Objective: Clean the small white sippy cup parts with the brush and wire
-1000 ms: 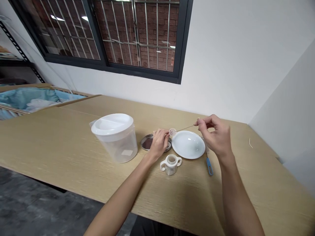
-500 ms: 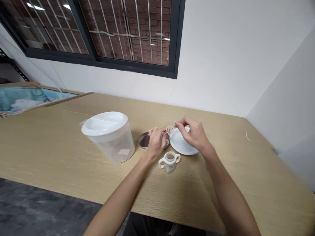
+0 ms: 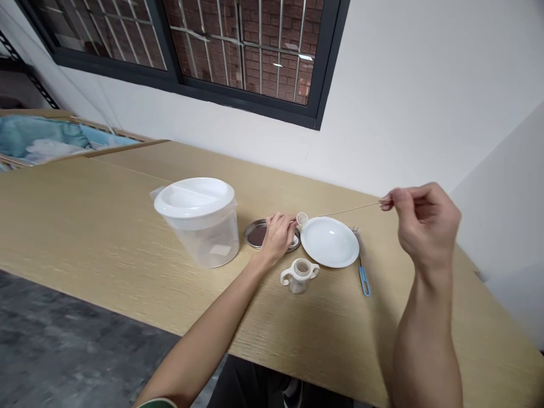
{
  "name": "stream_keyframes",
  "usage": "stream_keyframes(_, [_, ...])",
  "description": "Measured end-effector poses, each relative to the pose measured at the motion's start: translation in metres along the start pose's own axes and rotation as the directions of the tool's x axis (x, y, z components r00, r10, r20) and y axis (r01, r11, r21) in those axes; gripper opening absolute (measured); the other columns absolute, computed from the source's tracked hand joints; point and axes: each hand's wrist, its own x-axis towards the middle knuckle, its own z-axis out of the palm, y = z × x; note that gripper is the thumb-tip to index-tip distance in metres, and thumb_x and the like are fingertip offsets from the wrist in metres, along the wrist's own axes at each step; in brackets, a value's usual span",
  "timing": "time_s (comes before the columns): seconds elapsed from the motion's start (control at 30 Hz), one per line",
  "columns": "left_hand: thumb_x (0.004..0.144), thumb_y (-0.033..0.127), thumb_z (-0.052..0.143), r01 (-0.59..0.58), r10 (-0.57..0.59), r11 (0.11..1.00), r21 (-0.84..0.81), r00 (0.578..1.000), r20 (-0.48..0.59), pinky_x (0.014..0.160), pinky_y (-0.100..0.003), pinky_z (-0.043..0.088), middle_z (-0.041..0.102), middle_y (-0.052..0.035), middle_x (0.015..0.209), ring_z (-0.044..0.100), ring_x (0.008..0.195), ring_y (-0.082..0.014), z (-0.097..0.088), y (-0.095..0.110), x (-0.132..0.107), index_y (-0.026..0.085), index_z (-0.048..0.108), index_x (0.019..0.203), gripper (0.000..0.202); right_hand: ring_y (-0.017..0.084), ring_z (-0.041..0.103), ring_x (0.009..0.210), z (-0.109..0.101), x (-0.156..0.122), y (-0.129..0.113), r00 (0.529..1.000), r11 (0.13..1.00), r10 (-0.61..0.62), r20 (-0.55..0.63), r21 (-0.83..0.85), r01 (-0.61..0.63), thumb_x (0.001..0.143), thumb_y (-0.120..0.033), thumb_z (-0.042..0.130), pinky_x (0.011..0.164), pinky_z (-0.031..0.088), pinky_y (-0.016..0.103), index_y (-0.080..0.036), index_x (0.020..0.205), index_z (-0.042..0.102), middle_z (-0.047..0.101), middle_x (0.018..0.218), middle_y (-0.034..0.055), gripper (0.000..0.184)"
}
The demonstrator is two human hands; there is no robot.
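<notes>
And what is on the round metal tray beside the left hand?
At the right side of the metal tray shows a small pale piece. The left hand covers the middle, so anything under it cannot be seen.

You're in a plain room (home or workroom, unclear): wooden table (image 3: 106,221), white wall (image 3: 408,96), barred window (image 3: 246,48), dark grey floor (image 3: 72,345)

The right hand (image 3: 431,226) has moved rightward (its strand (image 3: 352,210) showing longer).

left end of strand (image 3: 351,210) indistinct
</notes>
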Motion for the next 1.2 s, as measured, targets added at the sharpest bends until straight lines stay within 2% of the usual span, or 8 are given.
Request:
stream_keyframes(0.1, [0.102, 0.018, 0.042, 0.006, -0.006, 1.000, -0.002, 0.999, -0.041, 0.083, -0.038, 0.033, 0.067, -0.0073, 0.089, 0.057, 0.087, -0.0235, 0.003, -0.001, -0.001, 0.017, 0.060, 0.100, 0.018, 0.018, 0.068, 0.073, -0.007, 0.001, -0.007, 1.000, 1.000, -0.007, -0.022, -0.009, 0.007, 0.096, -0.032, 0.064, 0.069, 0.058, 0.035, -0.021, 0.083, 0.058, 0.068, 0.081, 0.0042, 0.018])
stream_keyframes(0.37, [0.102, 0.018, 0.042, -0.027, 0.027, 1.000, -0.002, 0.995, -0.100, 0.082, -0.039, 0.034, 0.067, -0.0064, 0.090, 0.058, 0.085, -0.0227, -0.001, 0.007, -0.001, 0.018, 0.059, 0.103, 0.017, 0.017, 0.068, 0.077, 0.019, -0.006, 0.000, 0.996, 0.999, 0.006, 0.090, 0.043, -0.010, 0.096, -0.031, 0.063, 0.071, 0.058, 0.033, -0.020, 0.084, 0.059, 0.068, 0.083, 0.0028, 0.017])
stream_keyframes(0.5, [0.102, 0.018, 0.043, -0.064, 0.063, 0.998, -0.006, 0.991, -0.120, 0.080, -0.038, 0.033, 0.066, -0.0051, 0.090, 0.058, 0.085, -0.0221, -0.001, 0.009, 0.000, 0.018, 0.058, 0.102, 0.014, 0.016, 0.068, 0.078, 0.020, -0.006, 0.003, 0.992, 0.999, 0.031, 0.123, 0.034, -0.036, 0.097, -0.032, 0.062, 0.073, 0.057, 0.032, -0.019, 0.083, 0.059, 0.069, 0.083, 0.0024, 0.019])
stream_keyframes(0.67, [0.100, 0.014, 0.044, -0.077, 0.075, 0.997, -0.004, 0.986, -0.146, 0.078, -0.038, 0.032, 0.066, -0.0047, 0.089, 0.058, 0.083, -0.0223, -0.001, 0.008, 0.002, 0.019, 0.057, 0.102, 0.014, 0.015, 0.067, 0.079, 0.021, -0.007, -0.001, 0.989, 1.000, 0.000, 0.148, -0.013, 0.001, 0.097, -0.030, 0.061, 0.074, 0.056, 0.031, -0.019, 0.084, 0.059, 0.069, 0.084, 0.0010, 0.017])
stream_keyframes(1.07, [0.100, 0.013, 0.048, -0.063, 0.053, 0.998, -0.032, 0.969, -0.242, 0.074, -0.035, 0.033, 0.065, -0.0035, 0.089, 0.058, 0.082, -0.0203, -0.003, 0.007, 0.006, 0.018, 0.056, 0.103, 0.010, 0.015, 0.068, 0.081, 0.020, -0.007, 0.002, 0.991, 0.993, -0.029, 0.129, -0.111, 0.043, 0.097, -0.030, 0.061, 0.073, 0.054, 0.030, -0.020, 0.084, 0.059, 0.069, 0.084, 0.0004, 0.016])
stream_keyframes(1.2, [0.101, 0.015, 0.049, -0.096, 0.090, 0.995, -0.019, 0.969, -0.230, 0.076, -0.036, 0.032, 0.065, -0.0029, 0.088, 0.058, 0.082, -0.0205, -0.003, 0.010, 0.006, 0.018, 0.057, 0.102, 0.008, 0.013, 0.068, 0.080, 0.024, -0.008, -0.002, 0.988, 0.989, -0.064, 0.138, -0.123, 0.082, 0.097, -0.026, 0.060, 0.072, 0.053, 0.027, -0.020, 0.084, 0.059, 0.069, 0.083, -0.0008, 0.015])
